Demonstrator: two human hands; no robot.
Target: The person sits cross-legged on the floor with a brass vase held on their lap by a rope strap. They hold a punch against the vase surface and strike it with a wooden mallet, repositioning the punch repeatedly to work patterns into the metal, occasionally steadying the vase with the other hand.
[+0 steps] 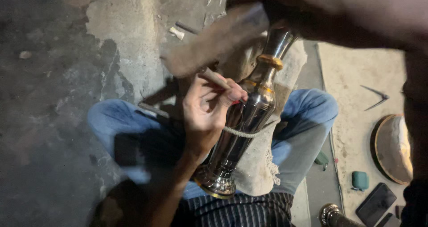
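A shiny metal vase point(243, 124) with brass-coloured rings lies tilted across my lap on a pale cloth point(256, 169), its base toward my striped shirt. My left hand point(205, 113) grips a thin rod-like punch point(215, 78) whose tip is pressed against the vase's shoulder. My right hand point(290, 10) is blurred at the top of the view. It holds a mallet whose blurred wooden head point(209, 44) hangs just above the top of the punch. A cord is wrapped around the vase's body.
I sit cross-legged in blue jeans point(111, 124) on a rough concrete floor. On a mat to the right lie metal dividers point(374, 97), a round metal dish point(394, 149), a small green case point(360, 180) and a dark phone point(376, 204). Another metal piece point(332, 216) stands at the bottom.
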